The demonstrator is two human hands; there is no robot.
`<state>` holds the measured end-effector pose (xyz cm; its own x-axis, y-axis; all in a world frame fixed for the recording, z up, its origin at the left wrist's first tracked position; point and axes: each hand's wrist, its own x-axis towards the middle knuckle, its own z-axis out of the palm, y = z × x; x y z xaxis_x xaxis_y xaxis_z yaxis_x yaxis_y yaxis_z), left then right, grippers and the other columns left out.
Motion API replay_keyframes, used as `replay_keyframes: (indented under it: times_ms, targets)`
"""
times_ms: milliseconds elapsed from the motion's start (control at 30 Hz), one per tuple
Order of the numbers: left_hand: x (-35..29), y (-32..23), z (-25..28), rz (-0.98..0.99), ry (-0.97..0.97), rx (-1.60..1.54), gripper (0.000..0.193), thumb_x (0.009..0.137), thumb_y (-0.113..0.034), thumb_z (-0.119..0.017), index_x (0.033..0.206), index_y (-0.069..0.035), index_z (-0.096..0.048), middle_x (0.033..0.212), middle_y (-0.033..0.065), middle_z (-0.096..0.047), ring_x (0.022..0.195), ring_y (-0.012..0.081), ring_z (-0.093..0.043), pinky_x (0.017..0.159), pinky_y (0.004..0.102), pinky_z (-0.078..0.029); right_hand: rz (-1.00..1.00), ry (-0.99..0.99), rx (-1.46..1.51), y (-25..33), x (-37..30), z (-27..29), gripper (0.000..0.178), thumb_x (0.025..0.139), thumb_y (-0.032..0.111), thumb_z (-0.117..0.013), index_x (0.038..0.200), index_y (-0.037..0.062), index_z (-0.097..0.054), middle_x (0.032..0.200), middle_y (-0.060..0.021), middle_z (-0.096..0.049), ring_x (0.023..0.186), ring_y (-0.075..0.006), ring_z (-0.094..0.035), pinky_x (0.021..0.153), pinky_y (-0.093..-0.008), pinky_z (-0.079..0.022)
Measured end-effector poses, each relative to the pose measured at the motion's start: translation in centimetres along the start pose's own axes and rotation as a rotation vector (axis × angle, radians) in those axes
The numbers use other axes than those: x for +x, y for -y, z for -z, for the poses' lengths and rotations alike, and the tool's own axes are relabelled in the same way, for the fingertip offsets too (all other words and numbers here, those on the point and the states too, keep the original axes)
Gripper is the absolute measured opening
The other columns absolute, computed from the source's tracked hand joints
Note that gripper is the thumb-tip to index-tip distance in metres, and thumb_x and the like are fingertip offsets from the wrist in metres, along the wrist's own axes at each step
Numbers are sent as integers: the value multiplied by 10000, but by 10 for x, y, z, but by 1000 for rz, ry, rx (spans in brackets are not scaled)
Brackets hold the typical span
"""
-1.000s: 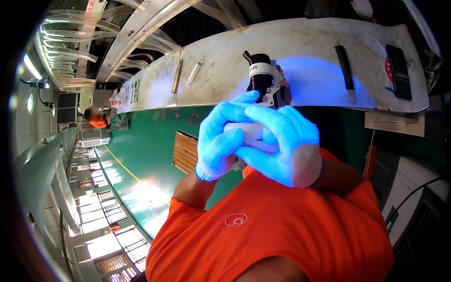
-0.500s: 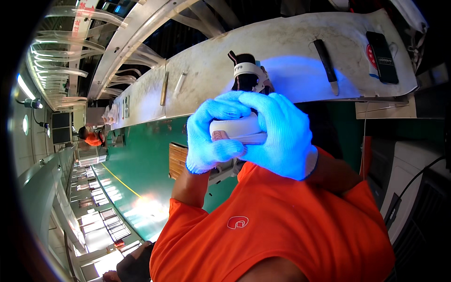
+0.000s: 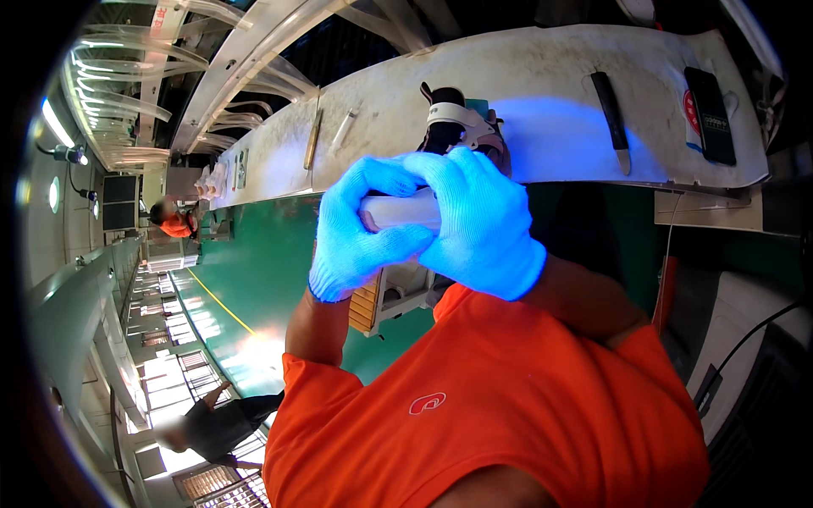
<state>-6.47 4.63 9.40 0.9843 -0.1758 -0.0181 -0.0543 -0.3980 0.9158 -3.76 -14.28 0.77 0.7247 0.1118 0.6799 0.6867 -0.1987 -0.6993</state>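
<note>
Both my hands wear knitted work gloves that look bright blue under the light. My left hand [image 3: 360,241] and my right hand [image 3: 483,224] are closed round a white shoe [image 3: 400,211], held in front of my chest at the bench's near edge. Only a rounded white part of it shows between the gloves; the fingers hide the rest. Just beyond my hands another shoe [image 3: 461,125], white with a dark lining and a pull loop, stands on the bench.
On the pale, stained bench [image 3: 550,72] lie a black-handled knife [image 3: 611,118], a dark phone [image 3: 710,114], a brown-handled tool [image 3: 313,140] and a white stick [image 3: 344,127]. A wooden-sided stand [image 3: 366,305] is below left. Another person [image 3: 224,423] is at the lower left, one farther off.
My hands and the held shoe have shifted slightly left and up in view, and less of the shoe shows. The person at the lower left has come further into view.
</note>
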Motion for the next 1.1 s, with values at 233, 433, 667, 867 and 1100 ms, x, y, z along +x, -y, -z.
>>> replay_keyframes:
  times_ms: [233, 433, 667, 867, 1100]
  targets:
    - [-4, 17, -1, -35, -66, -180, 488, 766, -146, -970, 1151, -1, -708, 1303, 173, -757, 1456, 375, -632, 1233, 530, -493, -117, -48, 78, -12, -44, 11, 840, 739, 298, -1056, 1436, 68, -648, 1155, -140, -665, 958, -307, -705, 780, -407, -625]
    - [1, 18, 4, -4, -84, -186, 472, 753, -166, -949, 1124, -7, -704, 1298, 174, -759, 1460, 401, -626, 1252, 565, -464, -257, 25, 382, -17, -46, 10, 831, 731, 136, -1033, 1454, 48, -633, 1160, -135, -656, 957, -277, -711, 784, -393, -617]
    - [16, 21, 18, 23, -30, -214, 466, 734, -193, -954, 1092, -30, -704, 1266, 176, -766, 1423, 406, -648, 1264, 573, -443, -96, 1, 229, -34, -25, 2, 720, 725, 166, -1031, 1344, 79, -674, 1122, -117, -698, 936, -324, -693, 785, -436, -593]
    - [28, 28, 33, 44, -2, -282, 457, 736, -181, -959, 1082, -27, -703, 1263, 169, -765, 1376, 360, -680, 1226, 534, -490, -42, 9, 223, -43, -7, -8, 732, 743, 197, -1022, 1365, 98, -647, 1122, -109, -689, 1004, -335, -704, 805, -455, -592]
    - [52, -21, 26, 158, 28, 259, 561, 716, -205, -1065, 1103, 2, -715, 1270, 147, -765, 1152, 217, -753, 982, 375, -638, -144, 112, 247, -49, 13, -14, 753, 728, 256, -1049, 1348, 91, -655, 1260, -148, -731, 1137, -364, -744, 936, -461, -628]
